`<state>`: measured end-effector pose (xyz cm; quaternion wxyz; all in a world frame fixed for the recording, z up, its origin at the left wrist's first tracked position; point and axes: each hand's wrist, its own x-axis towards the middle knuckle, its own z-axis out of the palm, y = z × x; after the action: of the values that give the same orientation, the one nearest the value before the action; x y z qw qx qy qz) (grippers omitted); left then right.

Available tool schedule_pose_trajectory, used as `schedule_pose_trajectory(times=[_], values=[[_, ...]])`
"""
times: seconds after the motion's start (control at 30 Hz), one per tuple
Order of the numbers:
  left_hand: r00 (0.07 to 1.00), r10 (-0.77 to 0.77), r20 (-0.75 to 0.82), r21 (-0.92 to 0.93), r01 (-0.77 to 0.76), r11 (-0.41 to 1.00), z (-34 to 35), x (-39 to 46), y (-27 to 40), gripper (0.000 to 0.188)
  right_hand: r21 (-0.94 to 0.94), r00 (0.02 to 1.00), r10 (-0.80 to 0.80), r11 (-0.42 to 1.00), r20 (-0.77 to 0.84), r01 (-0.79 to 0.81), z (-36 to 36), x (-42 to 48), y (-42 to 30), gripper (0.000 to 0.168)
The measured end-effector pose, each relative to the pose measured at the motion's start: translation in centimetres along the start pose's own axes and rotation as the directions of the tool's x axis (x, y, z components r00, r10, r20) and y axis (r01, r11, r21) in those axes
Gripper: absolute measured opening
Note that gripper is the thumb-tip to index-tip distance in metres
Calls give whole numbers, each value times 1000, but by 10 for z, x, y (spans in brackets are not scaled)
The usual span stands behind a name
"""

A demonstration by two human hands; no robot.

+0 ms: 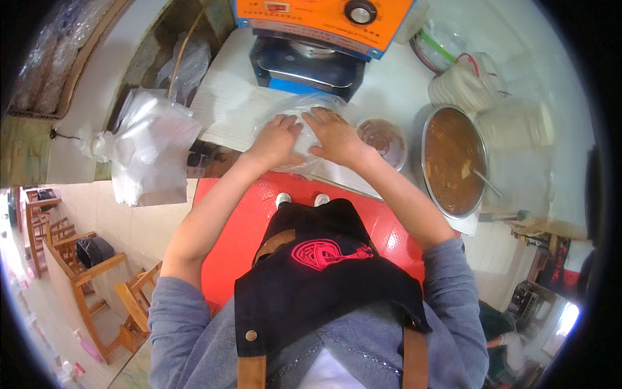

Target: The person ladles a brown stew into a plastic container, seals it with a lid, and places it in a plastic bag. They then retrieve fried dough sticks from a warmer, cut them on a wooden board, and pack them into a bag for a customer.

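Both hands lie on a clear plastic bag (306,140) on the white worktop. My left hand (276,138) rests on its left part, with thumb and fingers spread. My right hand (335,133) sits close beside it on the right part, its fingers also apart. Something pale shows through the film, but I cannot tell what. Just right of my right wrist stands a round clear container (384,141) with brown contents. Beyond the bag is an orange machine (320,19) with a dial and a red switch, above a dark metal plate (311,65).
An oval-looking metal bowl (454,165) of brown sauce, with a spoon (486,182), stands at right. Behind it are stacked plastic lids (461,85) and clear containers (517,124). Clear bags (150,146) hang at the worktop's left. Wooden chairs (138,294) stand lower left; a person (505,340) is lower right.
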<state>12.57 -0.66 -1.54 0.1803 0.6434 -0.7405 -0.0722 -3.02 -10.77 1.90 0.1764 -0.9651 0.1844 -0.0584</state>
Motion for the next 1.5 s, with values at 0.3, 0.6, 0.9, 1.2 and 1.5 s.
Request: schedule_pose_trajectory(times=[0.3, 0.6, 0.9, 1.2, 1.5], values=[[985, -84, 151, -593, 158, 790, -2, 21, 99, 32, 707, 582, 765, 572, -276, -416, 2, -182, 1, 34], [821, -409, 398, -886, 460, 63, 62, 53, 113, 47, 997, 520, 853, -11, 50, -77, 35, -160, 41, 35], [813, -352, 464, -886, 421, -195, 2, 15, 140, 44, 990, 610, 790, 30, 61, -139, -29, -172, -15, 33], [753, -524, 398, -902, 424, -77, -56, -35, 73, 44, 988, 804, 592, 79, 61, -132, -1, -87, -44, 32], [719, -603, 346, -835, 529, 152, -16, -34, 12, 45, 925, 801, 580, 206, 147, -319, 31, -59, -20, 34]])
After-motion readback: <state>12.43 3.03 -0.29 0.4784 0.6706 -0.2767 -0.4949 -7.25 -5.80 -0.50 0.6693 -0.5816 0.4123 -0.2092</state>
